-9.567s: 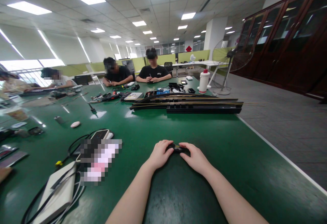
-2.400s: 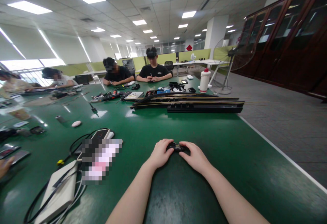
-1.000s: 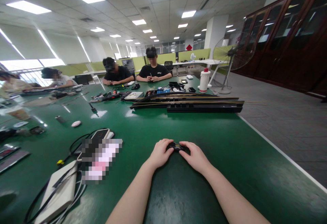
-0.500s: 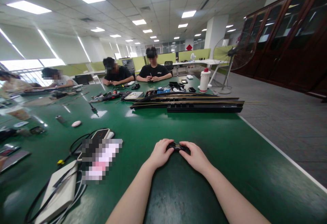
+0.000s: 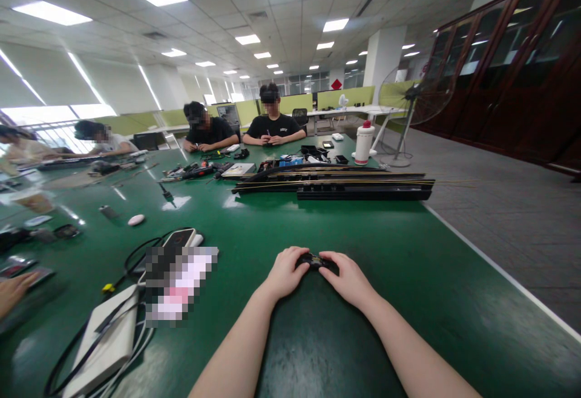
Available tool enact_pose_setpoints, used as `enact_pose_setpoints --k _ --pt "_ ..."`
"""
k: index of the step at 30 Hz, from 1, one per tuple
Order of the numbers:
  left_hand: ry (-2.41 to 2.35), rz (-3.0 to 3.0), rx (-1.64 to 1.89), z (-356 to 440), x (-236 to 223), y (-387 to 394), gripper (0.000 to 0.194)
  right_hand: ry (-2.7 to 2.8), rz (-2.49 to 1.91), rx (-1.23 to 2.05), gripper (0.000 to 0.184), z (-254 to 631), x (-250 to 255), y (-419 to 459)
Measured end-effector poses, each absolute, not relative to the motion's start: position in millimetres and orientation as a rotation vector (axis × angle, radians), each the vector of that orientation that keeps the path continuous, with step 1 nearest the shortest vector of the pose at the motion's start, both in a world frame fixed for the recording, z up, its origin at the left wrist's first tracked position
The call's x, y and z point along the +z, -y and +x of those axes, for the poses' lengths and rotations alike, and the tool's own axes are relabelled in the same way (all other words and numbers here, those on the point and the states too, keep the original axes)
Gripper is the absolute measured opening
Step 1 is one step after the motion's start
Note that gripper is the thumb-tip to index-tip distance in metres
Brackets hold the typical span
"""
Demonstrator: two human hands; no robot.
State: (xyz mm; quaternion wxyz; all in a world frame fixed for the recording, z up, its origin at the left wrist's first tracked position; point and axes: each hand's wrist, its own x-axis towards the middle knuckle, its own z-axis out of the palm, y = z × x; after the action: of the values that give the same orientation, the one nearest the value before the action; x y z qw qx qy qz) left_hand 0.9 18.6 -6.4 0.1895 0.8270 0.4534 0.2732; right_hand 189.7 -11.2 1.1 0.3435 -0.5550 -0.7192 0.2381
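A small, dark, elongated object (image 5: 314,260) lies level on the green tabletop between my hands; its kind is too small to make out. My left hand (image 5: 289,270) grips its left end, fingers curled over the far side and thumb on the near side. On the opposite end, my right hand (image 5: 347,274) closes in the same way, thumb toward me. Both ends of the object are covered by my fingers, so only its middle shows.
Long black rails (image 5: 363,192) with thin brass-coloured rods lie across the table ahead. A white bottle (image 5: 364,144) stands behind them. To my left are a white box (image 5: 106,337) with cables and a phone (image 5: 178,242). Another person's hand (image 5: 16,292) rests at the left edge.
Another person's hand has come further into view at the left edge, over a flat device there. My own hands and the dark object hold almost still.
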Motion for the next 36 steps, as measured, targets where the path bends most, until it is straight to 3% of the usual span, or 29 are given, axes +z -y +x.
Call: enact_pose_setpoints --k 36 --pt "-1.273 2.325 0.778 1.4 -7.0 -18.8 0.031 1.866 -1.435 0.623 0.032 190.8 0.8 11.0"
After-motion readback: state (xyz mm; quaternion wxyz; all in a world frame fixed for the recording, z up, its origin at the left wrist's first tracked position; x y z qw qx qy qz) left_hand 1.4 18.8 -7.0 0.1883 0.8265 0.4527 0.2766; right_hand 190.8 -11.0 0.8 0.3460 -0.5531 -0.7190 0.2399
